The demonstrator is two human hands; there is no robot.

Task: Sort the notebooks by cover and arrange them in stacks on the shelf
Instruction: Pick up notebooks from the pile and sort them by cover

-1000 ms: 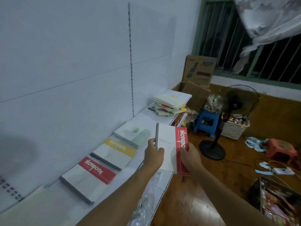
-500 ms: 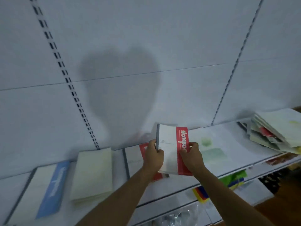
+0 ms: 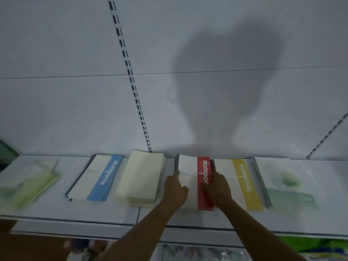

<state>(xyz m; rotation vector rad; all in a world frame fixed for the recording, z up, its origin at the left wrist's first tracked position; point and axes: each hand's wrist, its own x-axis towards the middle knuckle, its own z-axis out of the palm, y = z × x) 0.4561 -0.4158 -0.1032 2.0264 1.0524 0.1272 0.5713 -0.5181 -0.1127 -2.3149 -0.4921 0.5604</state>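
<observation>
Hands on the red notebook [image 3: 195, 182], both of them! The left hand [image 3: 174, 188] grips its left edge by the dark spine, thumb curled over the cover, while the right hand [image 3: 216, 188] pinches the right edge beside the red band. The notebook sits low over the shelf [image 3: 47, 211], at the middle of the row, though whether it rests flat or is a touch lifted is hard to tell. Just left of it lies a cream stack [image 3: 140, 178], and further left a blue notebook [image 3: 96, 178] on its own pile. At the far left, a blurred green pile [image 3: 26, 187]. Just right of the red one lies a yellow notebook [image 3: 243, 182], and beyond it a pale green-patterned one [image 3: 288, 183]. Behind everything stands a white back panel [image 3: 66, 53] with a slotted rail [image 3: 130, 72], and a shadow [image 3: 229, 76] falls across it.
</observation>
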